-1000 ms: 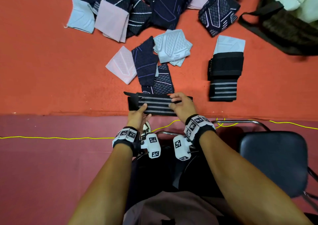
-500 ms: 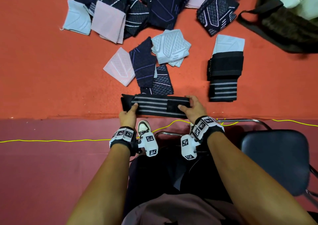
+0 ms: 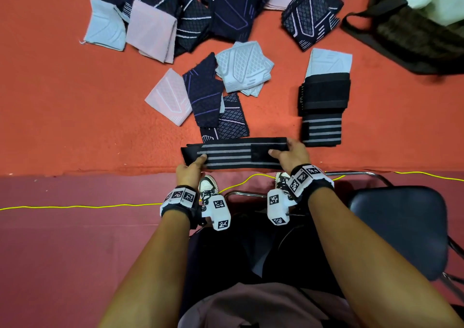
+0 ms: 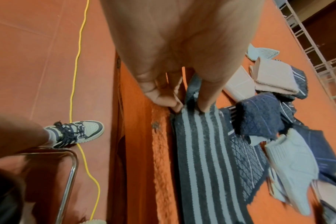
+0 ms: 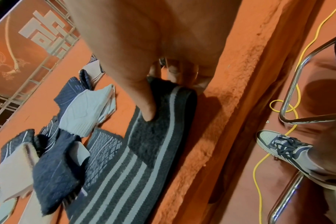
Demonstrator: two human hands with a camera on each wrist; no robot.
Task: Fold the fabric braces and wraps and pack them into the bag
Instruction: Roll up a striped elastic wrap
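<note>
A long wrap point(image 3: 233, 155) is laid along the near edge of the surface point(image 3: 62, 117). Loose braces point(image 3: 200, 96) are spread just behind it, a folded stack point(image 3: 324, 101) is set to its right, and the bag point(image 3: 414, 31) is placed at the far right.

The bag point(image 3: 411, 26) ran off the head view's top right corner. My right hand point(image 5: 153, 45) hid its own curled fingertips behind the striped wrap point(image 5: 144, 159).
</note>
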